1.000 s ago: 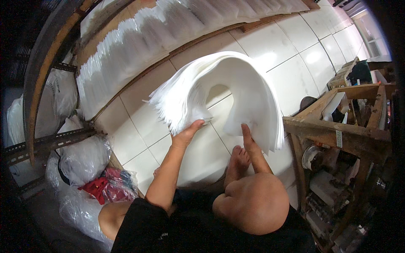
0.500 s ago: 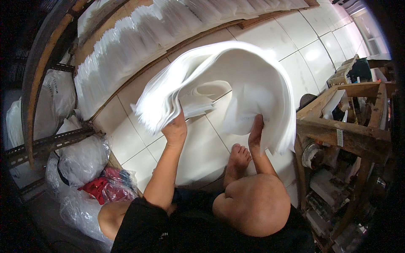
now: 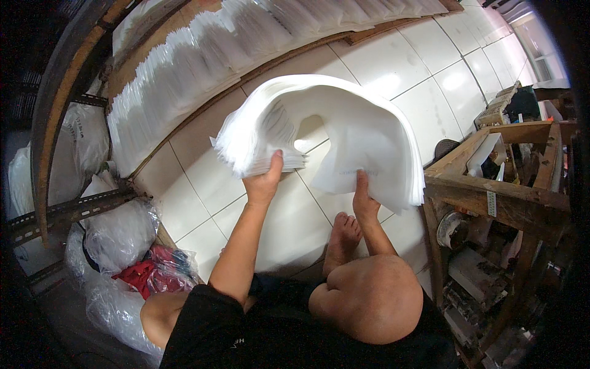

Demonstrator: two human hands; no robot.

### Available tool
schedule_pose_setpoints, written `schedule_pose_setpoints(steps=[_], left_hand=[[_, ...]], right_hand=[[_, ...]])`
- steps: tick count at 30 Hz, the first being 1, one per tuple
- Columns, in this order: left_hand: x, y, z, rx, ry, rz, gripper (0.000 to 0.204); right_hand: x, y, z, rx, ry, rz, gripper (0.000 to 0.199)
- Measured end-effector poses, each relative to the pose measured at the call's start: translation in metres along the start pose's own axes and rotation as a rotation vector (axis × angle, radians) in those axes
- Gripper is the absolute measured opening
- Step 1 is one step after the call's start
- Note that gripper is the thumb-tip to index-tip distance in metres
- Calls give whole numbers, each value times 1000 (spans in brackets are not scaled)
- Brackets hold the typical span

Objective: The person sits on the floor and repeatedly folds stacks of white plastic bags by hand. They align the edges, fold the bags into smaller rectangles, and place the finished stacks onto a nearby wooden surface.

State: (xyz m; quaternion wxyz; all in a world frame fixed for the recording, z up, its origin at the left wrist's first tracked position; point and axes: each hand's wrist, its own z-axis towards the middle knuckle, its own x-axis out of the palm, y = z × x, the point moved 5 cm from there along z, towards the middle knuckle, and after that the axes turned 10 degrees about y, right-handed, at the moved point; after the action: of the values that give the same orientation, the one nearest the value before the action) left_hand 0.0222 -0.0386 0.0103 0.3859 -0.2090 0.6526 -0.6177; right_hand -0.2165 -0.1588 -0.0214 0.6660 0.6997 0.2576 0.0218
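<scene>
A thick stack of thin white sheets (image 3: 332, 92) is bent into an arch over the tiled floor, its hollow side toward me. My left hand (image 3: 264, 179) is closed on its left end, thumb on top and the fingers underneath out of sight. At the right end, my right hand (image 3: 365, 200) pinches the stack, the thumb lying on the inner face beside a faint printed mark. The sheet edges fan apart at the far left and lie closer together at the right. Whether the sheets are paper or plastic I cannot tell.
Along the far side, rows of similar white sheets (image 3: 203, 67) stand packed on a wooden board (image 3: 344, 38). At the left are clear plastic bags (image 3: 120, 240) with red cloth (image 3: 141, 273) and a perforated metal rail (image 3: 74, 215). A wooden frame (image 3: 498, 194) stands at the right, near my bare foot (image 3: 343, 240).
The stack has settled into a narrower, more even arch, its top lower. My left hand has shifted slightly right and away from me; my right hand has come a little nearer and left.
</scene>
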Motion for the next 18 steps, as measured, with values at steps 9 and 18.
schedule_pose_setpoints(steps=[9,18], left_hand=[[-11,-7,0,39,-131,58,24],[-10,17,9,-152,26,122,37]], right_hand=[[-14,-7,13,-116,-24,-23,35],[-16,-9,7,-16,15,-52,33]])
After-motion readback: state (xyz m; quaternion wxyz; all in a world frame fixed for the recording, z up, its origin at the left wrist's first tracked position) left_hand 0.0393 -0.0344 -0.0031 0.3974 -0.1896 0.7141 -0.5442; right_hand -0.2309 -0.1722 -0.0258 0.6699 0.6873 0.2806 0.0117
